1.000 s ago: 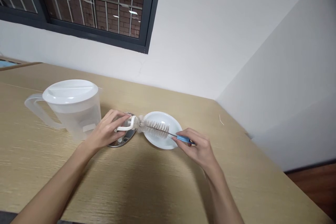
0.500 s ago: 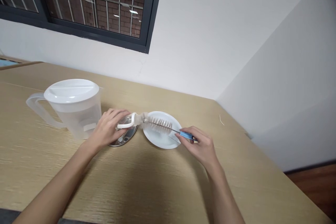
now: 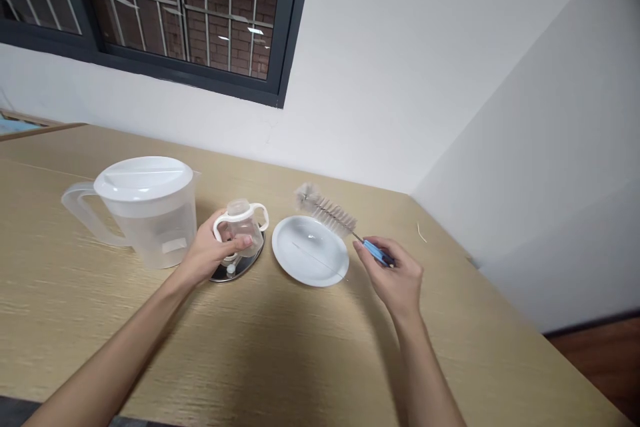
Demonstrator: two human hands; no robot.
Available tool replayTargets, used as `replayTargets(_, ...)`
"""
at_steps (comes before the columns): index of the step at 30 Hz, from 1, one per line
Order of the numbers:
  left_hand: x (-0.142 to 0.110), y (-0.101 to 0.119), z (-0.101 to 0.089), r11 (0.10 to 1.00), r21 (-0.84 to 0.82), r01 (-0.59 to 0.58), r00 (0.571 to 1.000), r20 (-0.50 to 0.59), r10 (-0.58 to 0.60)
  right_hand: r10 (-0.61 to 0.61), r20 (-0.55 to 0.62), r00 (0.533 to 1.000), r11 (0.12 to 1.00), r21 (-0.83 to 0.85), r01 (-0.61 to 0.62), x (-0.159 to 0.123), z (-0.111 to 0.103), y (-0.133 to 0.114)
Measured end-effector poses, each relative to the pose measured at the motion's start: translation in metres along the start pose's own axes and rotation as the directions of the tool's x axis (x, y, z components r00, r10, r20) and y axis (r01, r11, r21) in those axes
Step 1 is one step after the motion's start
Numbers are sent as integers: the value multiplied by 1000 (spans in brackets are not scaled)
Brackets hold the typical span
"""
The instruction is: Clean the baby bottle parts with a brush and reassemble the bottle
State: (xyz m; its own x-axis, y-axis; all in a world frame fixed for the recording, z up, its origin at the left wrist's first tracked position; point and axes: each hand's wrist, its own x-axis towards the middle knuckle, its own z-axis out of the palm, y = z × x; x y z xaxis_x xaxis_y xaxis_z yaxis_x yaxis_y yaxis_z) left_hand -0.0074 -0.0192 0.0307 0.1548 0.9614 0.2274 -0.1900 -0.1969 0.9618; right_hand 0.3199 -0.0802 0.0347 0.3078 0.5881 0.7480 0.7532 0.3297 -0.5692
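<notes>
My left hand is closed around a small clear baby bottle with white side handles. Its open neck points up, and it is held over a round metal tray with a small white piece on it. In my right hand is a bottle brush, gripped by its blue handle. The bristles slant up to the left, above the far rim of a white bowl, apart from the bottle. A thin straight line, perhaps a wire, crosses the bowl.
A lidded translucent pitcher holding liquid stands left of the bottle, handle to the left. A thin pale strip lies at the right of the wooden table. Behind are a white wall and a barred window.
The brush has moved right and up, away from the bottle's mouth. The bottle has turned from lying sideways toward the brush to neck up.
</notes>
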Motion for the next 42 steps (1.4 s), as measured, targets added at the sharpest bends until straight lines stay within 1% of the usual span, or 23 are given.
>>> replayTargets(4, -2, 1, 3, 988, -141, 61, 998, 31, -57, 5, 9, 1000, 1000, 4, -5, 1, 0, -1)
replayTargets(7, -4, 3, 6, 971, -202, 125, 992, 41, -119, 8, -1, 1000, 1000, 6, -8, 1, 0, 0)
replayTargets(12, -8, 7, 8, 960, -218, 174, 983, 97, -156, 30, -15, 999, 1000, 0, -30, 0, 1, 2)
replayTargets(16, -10, 10, 9, 962, -196, 190, 980, 88, -176, 40, -10, 999, 999, 5, -40, -1, 2, 3)
replayTargets(20, -11, 10, 10, 936, -261, 237, 970, 119, -213, 34, 3, 999, 999, 2, -34, 0, 1, 2)
replayTargets(25, -10, 12, 11, 907, -329, 264, 964, 116, -238, 28, 7, 1000, 999, -21, -28, 0, 0, 1)
replayTargets(29, -8, 11, 10, 901, -328, 283, 959, 99, -265, 10, 14, 1000, 1000, -25, -10, 0, 1, 0)
replayTargets(31, -7, 9, 9, 909, -298, 290, 957, 84, -277, 3, 13, 1000, 1000, -26, -2, 0, 2, 0)
replayTargets(33, -6, 7, 9, 942, -209, 261, 965, 48, -257, -1, 15, 1000, 999, -36, 1, 0, 2, 1)
replayTargets(35, -6, 5, 9, 981, -13, 196, 981, 17, -195, -9, 14, 1000, 999, -49, 10, 0, 2, 1)
replayTargets(36, -7, 5, 9, 982, 102, 156, 987, 34, -160, -17, 11, 1000, 998, -56, 17, 0, 2, 2)
replayTargets(37, -8, 4, 10, 972, 205, 113, 989, 74, -131, -24, 9, 1000, 998, -62, 25, 0, 1, 2)
replayTargets(38, -9, 4, 12, 956, 283, 72, 984, 139, -116, -30, 8, 1000, 997, -66, 31, 0, 1, 3)
replayTargets(39, -11, 3, 14, 943, 331, 36, 970, 214, -112, -34, 8, 999, 997, -69, 35, 0, 0, 3)
replayTargets(41, -15, 0, 19, 935, 356, -6, 930, 345, -125, -37, 8, 999, 996, -75, 37, 0, 0, 4)
replayTargets(42, -18, -2, 21, 936, 352, -9, 910, 390, -138, -36, 7, 999, 996, -78, 37, 0, 0, 5)
